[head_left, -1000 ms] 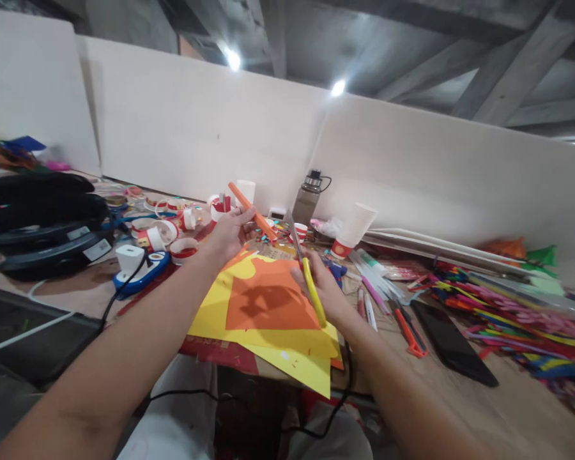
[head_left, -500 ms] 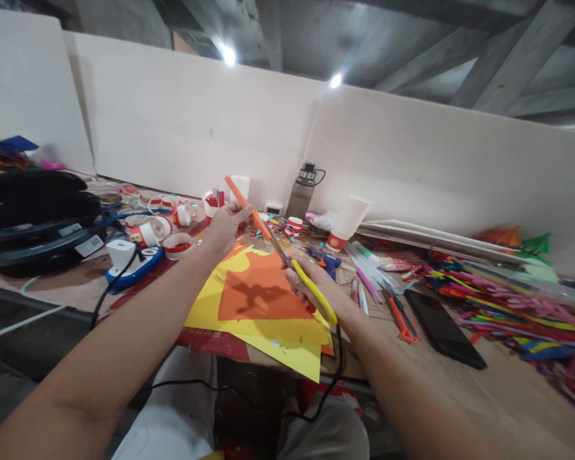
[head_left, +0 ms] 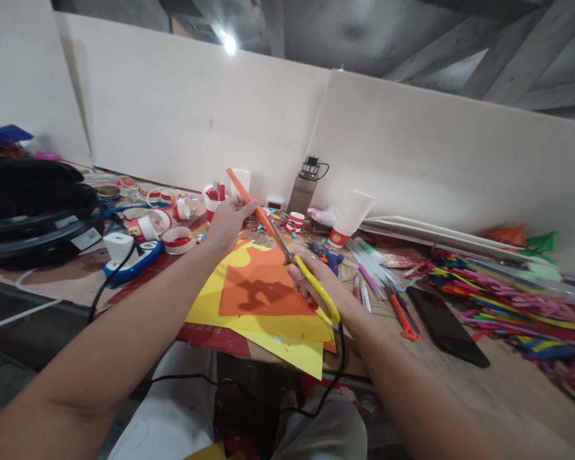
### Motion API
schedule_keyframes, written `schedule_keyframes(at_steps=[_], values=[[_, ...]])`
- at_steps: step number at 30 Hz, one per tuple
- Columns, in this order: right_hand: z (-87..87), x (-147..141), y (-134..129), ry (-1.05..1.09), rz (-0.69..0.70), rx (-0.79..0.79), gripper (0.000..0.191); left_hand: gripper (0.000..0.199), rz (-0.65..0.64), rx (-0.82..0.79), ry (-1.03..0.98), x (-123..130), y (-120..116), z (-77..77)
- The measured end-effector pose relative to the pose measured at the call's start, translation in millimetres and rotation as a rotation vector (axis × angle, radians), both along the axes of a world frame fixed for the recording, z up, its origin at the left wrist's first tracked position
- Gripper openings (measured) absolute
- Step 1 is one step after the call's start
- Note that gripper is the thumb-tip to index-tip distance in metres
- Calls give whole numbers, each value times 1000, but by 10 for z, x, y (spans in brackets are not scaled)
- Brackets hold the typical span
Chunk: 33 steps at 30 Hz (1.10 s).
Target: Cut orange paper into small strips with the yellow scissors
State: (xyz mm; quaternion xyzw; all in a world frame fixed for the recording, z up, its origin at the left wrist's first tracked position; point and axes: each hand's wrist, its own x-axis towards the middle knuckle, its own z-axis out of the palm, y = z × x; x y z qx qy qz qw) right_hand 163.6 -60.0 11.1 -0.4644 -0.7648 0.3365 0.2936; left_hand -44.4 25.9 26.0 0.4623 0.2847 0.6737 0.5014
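Observation:
A long, narrow orange paper strip [head_left: 240, 185] is pinched between the thumb and fingers of my left hand [head_left: 230, 220], raised above the table. My right hand [head_left: 309, 278] grips yellow-handled scissors [head_left: 316, 289], whose blades point up and left and lie along the strip's lower end. Whether the blades are parted I cannot tell. Below both hands, an orange paper sheet [head_left: 259, 300] rests on yellow paper sheets [head_left: 297, 358], with the hands' shadow across it.
Cut paper-cup rings [head_left: 178, 241] and a blue power strip [head_left: 148, 260] stand left. A bottle [head_left: 303, 188], stacked paper cups [head_left: 353, 217] and a glue gun [head_left: 328, 255] are behind. Rightward lie a utility knife [head_left: 403, 316], a phone [head_left: 445, 326] and colourful pipe cleaners [head_left: 512, 306].
The view has shifted slightly. Both hands keep their holds on the strip and the scissors, and the blades remain at the strip's lower end.

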Motion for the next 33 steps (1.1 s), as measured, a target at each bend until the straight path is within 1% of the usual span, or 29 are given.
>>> schedule_keyframes(at_steps=[3,15,20,33], values=[[-10,0,-2,6,-6,-2,41,29,15,1,-8,11,0,4],[-35,4,-9,48,8,-27,42,26,-8,-11,-29,22,-29,16],[-54,4,-11,61,-11,-50,43,26,-14,-8,-34,26,-35,20],[-59,-20,-17,100,-20,-65,41,27,-12,4,-1,18,-49,26]])
